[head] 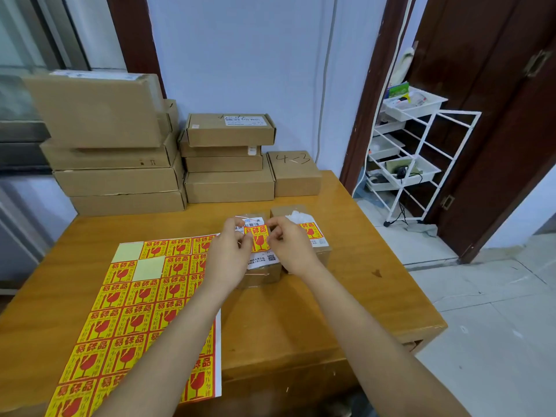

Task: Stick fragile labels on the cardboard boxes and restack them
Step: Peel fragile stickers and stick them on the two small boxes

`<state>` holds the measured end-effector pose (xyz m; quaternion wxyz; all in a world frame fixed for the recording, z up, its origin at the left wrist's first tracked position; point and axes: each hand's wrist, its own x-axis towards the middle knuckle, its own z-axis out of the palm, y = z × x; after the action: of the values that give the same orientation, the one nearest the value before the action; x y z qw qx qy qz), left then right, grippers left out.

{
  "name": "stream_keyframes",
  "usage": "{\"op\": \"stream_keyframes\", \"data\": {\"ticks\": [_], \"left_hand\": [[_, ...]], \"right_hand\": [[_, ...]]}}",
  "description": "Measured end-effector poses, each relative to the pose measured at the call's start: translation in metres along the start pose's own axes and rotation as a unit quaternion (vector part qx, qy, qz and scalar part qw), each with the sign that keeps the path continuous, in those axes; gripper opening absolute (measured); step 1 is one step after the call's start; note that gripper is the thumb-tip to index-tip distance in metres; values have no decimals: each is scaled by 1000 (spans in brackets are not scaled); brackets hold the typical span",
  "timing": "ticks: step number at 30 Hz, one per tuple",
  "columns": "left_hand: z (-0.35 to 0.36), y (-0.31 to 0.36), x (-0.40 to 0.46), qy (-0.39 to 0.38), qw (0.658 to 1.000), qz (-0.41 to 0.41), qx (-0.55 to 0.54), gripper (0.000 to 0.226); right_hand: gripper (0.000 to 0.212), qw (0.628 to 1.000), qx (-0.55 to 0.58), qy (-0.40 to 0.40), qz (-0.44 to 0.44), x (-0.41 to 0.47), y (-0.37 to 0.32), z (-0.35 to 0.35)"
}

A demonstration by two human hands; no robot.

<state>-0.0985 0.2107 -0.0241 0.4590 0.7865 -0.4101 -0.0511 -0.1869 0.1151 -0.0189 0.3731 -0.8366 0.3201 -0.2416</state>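
At frame centre, left hand [233,251] and right hand [290,243] are pinching a fragile label [256,238] over a small cardboard box [261,267]; pressing it flat likely comes next.

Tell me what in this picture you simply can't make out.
- Head view: whether the fragile label already touches the small box; the left hand and right hand pinching it cover its edges.
- The sticker sheet: its near end is cut off by the bottom edge, and the left forearm covers part.
- The print on the top box's shipping label: too small to read.
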Motion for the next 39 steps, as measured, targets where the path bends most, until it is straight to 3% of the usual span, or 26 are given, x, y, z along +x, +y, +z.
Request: {"op": "stream_keyframes", "data": {"ticks": [12,18,25,39], "left_hand": [[-10,-11,0,3,997,-45,-64,27],[-12,-16,6,8,998,-48,-32,15],[-9,-18,21,-10,991,0,133,18],[-2,-25,24,-11,993,-12,115,13]], "right_hand": [[30,1000,25,14,9,-3,-10,13],[27,997,63,28,39,-1,-13,15],[23,996,25,62,55,1,-8,21],[21,996,-12,45,79,8,-8,18]]}}
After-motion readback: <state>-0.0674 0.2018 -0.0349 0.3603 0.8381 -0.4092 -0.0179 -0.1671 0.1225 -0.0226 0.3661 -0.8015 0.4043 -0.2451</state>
